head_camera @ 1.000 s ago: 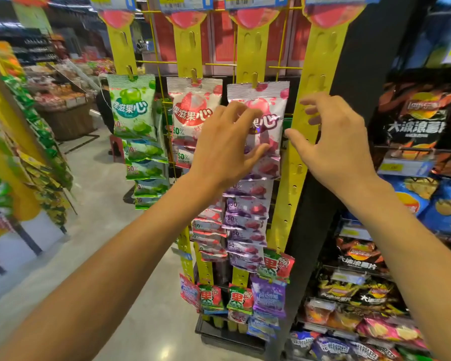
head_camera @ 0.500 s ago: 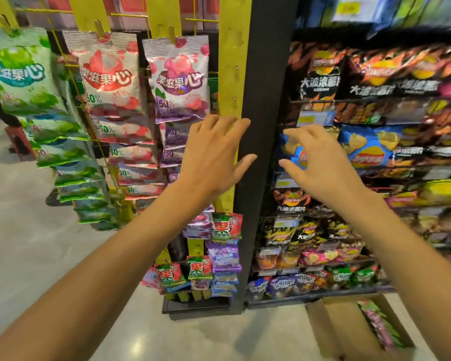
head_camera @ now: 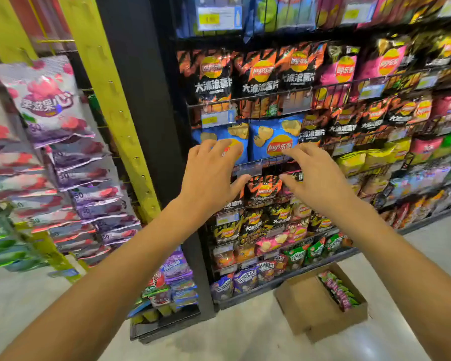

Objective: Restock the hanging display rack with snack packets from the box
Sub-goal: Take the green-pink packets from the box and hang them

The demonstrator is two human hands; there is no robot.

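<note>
The hanging display rack (head_camera: 110,105) of yellow strips stands at the left, hung with purple and red snack packets (head_camera: 47,100). On the floor at the lower right sits a cardboard box (head_camera: 307,306) with a row of pink and green snack packets (head_camera: 337,290) along its right side. My left hand (head_camera: 210,175) and my right hand (head_camera: 317,178) are both held out in the air in front of the chip shelves, fingers spread and relaxed, holding nothing. Both hands are above and to the left of the box.
A black post (head_camera: 146,126) divides the rack from wire shelves (head_camera: 271,95) full of chip bags. More small packets (head_camera: 175,280) hang low by the rack's base. Pale floor (head_camera: 245,340) lies in front of the box.
The view has swung right and down, away from the rack toward the chip shelves and box. Both hands have come away from the hanging packets and stay empty.
</note>
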